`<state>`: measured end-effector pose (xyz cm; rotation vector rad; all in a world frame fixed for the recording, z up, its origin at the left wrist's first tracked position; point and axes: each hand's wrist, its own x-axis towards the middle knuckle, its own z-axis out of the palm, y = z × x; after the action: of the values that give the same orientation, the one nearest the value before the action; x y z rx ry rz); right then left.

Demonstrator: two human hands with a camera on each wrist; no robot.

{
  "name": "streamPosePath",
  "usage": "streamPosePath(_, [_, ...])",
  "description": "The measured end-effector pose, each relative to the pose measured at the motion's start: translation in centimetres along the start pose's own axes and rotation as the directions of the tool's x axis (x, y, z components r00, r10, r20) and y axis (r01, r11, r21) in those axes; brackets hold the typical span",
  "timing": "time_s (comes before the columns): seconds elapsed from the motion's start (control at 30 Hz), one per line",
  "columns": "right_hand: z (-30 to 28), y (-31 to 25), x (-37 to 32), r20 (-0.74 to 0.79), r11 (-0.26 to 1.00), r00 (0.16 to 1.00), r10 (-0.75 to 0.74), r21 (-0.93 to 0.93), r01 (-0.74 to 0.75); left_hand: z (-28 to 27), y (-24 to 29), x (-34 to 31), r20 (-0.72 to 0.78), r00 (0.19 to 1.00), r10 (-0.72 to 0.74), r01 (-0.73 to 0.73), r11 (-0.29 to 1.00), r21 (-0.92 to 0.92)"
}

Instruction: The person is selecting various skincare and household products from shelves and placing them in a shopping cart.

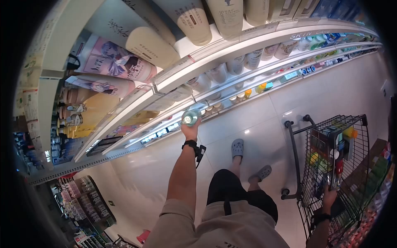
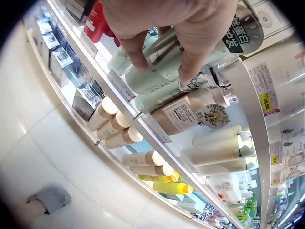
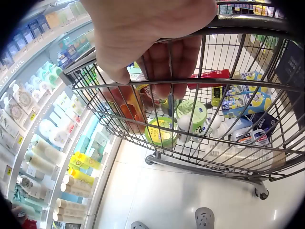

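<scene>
My left hand (image 1: 190, 132) is at the shelf and grips a pale green bottle (image 1: 191, 116). In the left wrist view its thumb and finger come down on either side of a pale green bottle (image 2: 143, 82), among similar bottles lying close together. Beside these lies a beige bottle (image 2: 177, 114) with a white label and a round tag. On the other side, my right hand (image 1: 329, 199) grips the shopping cart (image 1: 304, 182). In the right wrist view its fingers (image 3: 177, 59) curl over the cart's dark rim, fingertips inside the wire basket.
Shelves of bottles (image 1: 225, 20) curve along the left and front. Inside the cart are a green-lidded tub (image 3: 191, 114), a yellow-green tub (image 3: 161, 133), blue-and-yellow packs (image 3: 248, 102) and a red item (image 3: 209, 77). Grey clogs (image 1: 237, 149) stand on the pale tiled floor (image 1: 231, 130).
</scene>
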<state>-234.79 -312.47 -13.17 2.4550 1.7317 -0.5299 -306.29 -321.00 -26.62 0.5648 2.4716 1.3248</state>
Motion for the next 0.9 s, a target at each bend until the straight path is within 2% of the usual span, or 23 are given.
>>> streamPosePath(0.07, [0.7,-0.6,-0.1,-0.13,0.998,0.991,-0.025,0.049,0.032,1.1,-2.1,2.0,0.012,1.0,-0.013,0.015,0.992,-0.126])
streamPosePath(0.1, [0.6,-0.5,0.2,-0.127,0.999,0.992,-0.017,0.031,0.021,1.6,-2.9,2.9,0.018,1.0,-0.024,0.027,0.98,-0.195])
streamPosePath(0.13, [0.5,-0.3,0.4,-0.05,0.998,0.999,0.007,0.06,-0.004,2.2,-3.3,3.3,0.034,0.997,-0.071,0.077,0.958,-0.276])
streamPosePath(0.17, [0.6,-0.3,0.6,0.029,0.995,0.999,0.029,0.095,-0.032,2.5,-3.6,3.4,0.028,0.999,-0.042,0.047,0.973,-0.225])
streamPosePath(0.23, [1.4,-0.1,0.8,0.015,0.988,0.999,0.051,0.148,-0.053,3.2,-4.2,4.0,0.022,0.998,-0.053,0.055,0.991,-0.124])
streamPosePath(0.3, [1.6,0.0,0.7,-0.051,0.993,0.999,0.015,0.117,-0.009,3.8,-4.9,4.5,0.018,0.996,-0.087,0.088,0.992,-0.089])
streamPosePath(0.33, [1.9,-0.3,0.6,-0.077,0.981,0.997,-0.001,0.196,0.016,4.1,-5.4,4.7,0.005,0.993,-0.115,0.115,0.992,-0.058])
streamPosePath(0.37, [2.0,-0.4,0.8,-0.073,0.982,0.997,0.003,0.19,0.011,4.3,-5.8,5.1,0.009,0.993,-0.121,0.121,0.991,-0.054])
streamPosePath(0.43, [2.1,-0.1,1.3,-0.033,0.984,0.999,-0.001,0.176,0.007,4.6,-7.6,6.0,0.028,0.991,-0.131,0.133,0.987,-0.094])
streamPosePath(0.5, [2.2,0.1,1.3,-0.02,0.986,1.0,0.018,0.165,-0.015,5.4,-9.2,7.0,0.017,0.994,-0.11,0.111,0.992,-0.055])
streamPosePath(0.57, [2.2,0.4,1.1,-0.008,0.988,0.999,0.037,0.153,-0.036,6.1,-10.6,7.9,-0.025,0.995,-0.094,0.09,0.989,-0.113])
streamPosePath(0.6, [2.2,0.4,1.1,0.004,0.986,0.999,0.035,0.16,-0.035,6.5,-11.4,8.3,-0.052,0.994,-0.096,0.093,0.994,-0.052])
streamPosePath(0.7, [2.3,-0.1,0.9,0.019,0.983,0.999,0.046,0.175,-0.049,7.1,-13.1,9.4,-0.02,0.982,-0.19,0.185,0.973,-0.136])
streamPosePath(0.77, [2.2,-0.7,0.8,0.022,0.981,0.998,0.06,0.184,-0.063,7.4,-13.8,9.7,-0.027,0.981,-0.192,0.189,0.978,-0.087])
streamPosePath(0.9, [2.1,-0.9,0.8,0.045,0.98,0.995,0.085,0.176,-0.092,7.9,-11.3,9.7,0.009,0.958,-0.287,0.283,0.938,-0.199])
